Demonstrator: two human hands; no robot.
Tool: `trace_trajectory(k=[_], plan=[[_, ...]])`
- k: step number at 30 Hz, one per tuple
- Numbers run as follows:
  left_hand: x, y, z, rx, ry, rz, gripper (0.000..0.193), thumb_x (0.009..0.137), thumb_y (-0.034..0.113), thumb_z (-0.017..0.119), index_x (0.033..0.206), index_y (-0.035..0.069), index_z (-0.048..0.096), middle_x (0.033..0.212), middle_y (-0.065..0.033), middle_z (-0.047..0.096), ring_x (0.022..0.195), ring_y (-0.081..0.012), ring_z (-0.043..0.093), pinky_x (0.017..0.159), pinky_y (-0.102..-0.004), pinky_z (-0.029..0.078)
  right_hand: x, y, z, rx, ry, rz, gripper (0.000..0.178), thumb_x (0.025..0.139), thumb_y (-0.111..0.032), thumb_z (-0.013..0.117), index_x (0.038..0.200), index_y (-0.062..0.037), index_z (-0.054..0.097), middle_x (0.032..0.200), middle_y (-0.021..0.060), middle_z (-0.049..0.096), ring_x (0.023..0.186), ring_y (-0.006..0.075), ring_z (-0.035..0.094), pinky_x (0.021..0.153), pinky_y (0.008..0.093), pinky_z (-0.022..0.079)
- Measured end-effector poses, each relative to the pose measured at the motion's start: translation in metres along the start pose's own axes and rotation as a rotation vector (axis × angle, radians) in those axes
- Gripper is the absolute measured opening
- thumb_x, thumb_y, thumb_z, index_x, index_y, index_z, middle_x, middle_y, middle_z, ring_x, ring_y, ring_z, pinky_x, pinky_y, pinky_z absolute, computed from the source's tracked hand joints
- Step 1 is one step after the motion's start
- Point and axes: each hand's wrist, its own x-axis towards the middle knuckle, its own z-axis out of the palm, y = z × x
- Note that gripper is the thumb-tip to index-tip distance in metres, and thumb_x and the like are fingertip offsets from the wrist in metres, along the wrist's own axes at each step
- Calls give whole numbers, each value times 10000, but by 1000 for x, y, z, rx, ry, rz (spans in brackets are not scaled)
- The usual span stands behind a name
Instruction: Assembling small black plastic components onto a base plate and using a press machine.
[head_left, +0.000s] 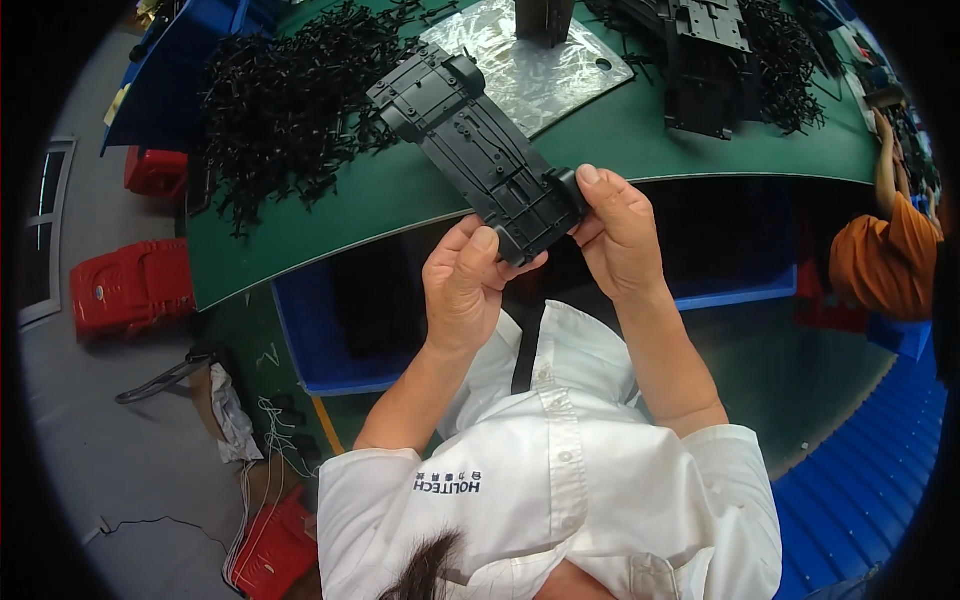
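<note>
Both my hands hold a long black plastic chassis-like part (490,155) by its near end, tilted up over the table's front edge. My left hand (465,275) pinches its near left corner between thumb and fingers. At the near right corner, my right hand (618,228) grips with the thumb on top and the fingers beneath. Ribs, grooves and small holes show on the face toward me. Its far end overlaps a shiny metal plate (595,75) and a heap of small black parts (290,110).
The green table (380,215) carries another black pile (790,70) and stacked black chassis parts (700,95) at right. A dark block (545,20) stands on the metal plate. Below is a blue bin (350,378). Red stools (130,290) stand left; a person in orange (885,260) is at right.
</note>
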Motion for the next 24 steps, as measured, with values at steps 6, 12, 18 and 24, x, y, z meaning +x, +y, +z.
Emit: trace_trajectory(k=[6, 12, 18, 24], plan=[[-3, 0, -6, 1, 8, 15, 346, 890, 179, 559, 1133, -57, 488, 1026, -141, 608, 885, -200, 638, 786, -355, 557, 1, 5, 1, 20, 0, 12, 263, 901, -218, 569, 675, -105, 495, 723, -2, 575, 627, 60, 505, 624, 229, 438], [-3, 1, -8, -11, 9, 9, 330, 885, 185, 569, 1120, -28, 474, 1037, -134, 598, 902, -203, 634, 788, -365, 557, 2, 9, -1, 34, 6, 11, 260, 899, -210, 573, 674, -109, 490, 715, -7, 567, 609, 53, 479, 596, 217, 414], [-1, 1, -10, -7, 20, 4, 346, 886, 194, 566, 1139, -17, 461, 1047, -132, 593, 908, -203, 631, 792, -371, 557, 3, 9, 0, 68, 12, 30, 255, 898, -203, 573, 678, -107, 488, 719, -5, 564, 614, 56, 485, 615, 221, 434], [-1, 2, -10, 45, 32, 2, 396, 895, 220, 542, 1176, -34, 425, 1077, -147, 576, 917, -217, 628, 774, -367, 565, 3, 8, 0, 102, 9, 72, 244, 898, -193, 570, 689, -100, 487, 732, 4, 562, 631, 65, 496, 638, 242, 456]])
